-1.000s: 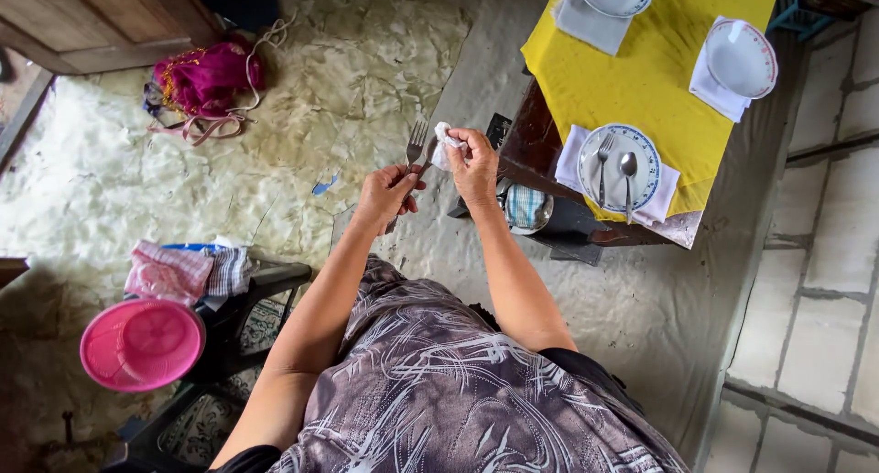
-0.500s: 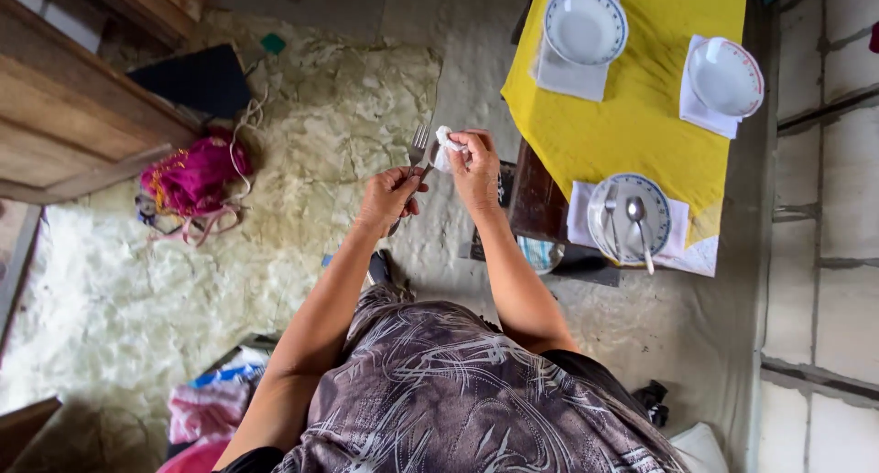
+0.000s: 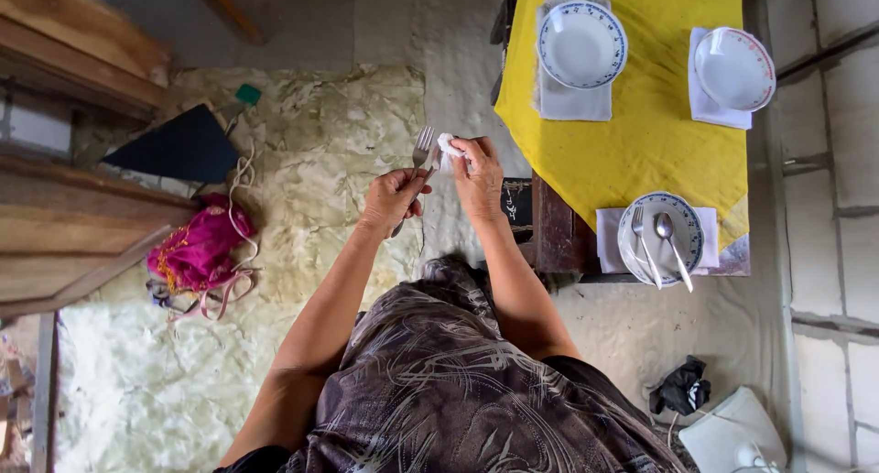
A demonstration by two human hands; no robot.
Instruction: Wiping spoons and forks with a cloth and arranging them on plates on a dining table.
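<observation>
Left hand gripping fork; right hand pinching white cloth; yellow table just beside.

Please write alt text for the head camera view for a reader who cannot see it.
A person's left hand holds a fork while the right hand rubs it with a white cloth, beside a yellow-covered table set with plates.

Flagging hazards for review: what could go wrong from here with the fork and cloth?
1. The left hand pinches the fork low on its handle, over bare floor; it might slip and drop.
2. The right hand presses a small white cloth near the tines; fingers could get pricked.
</observation>
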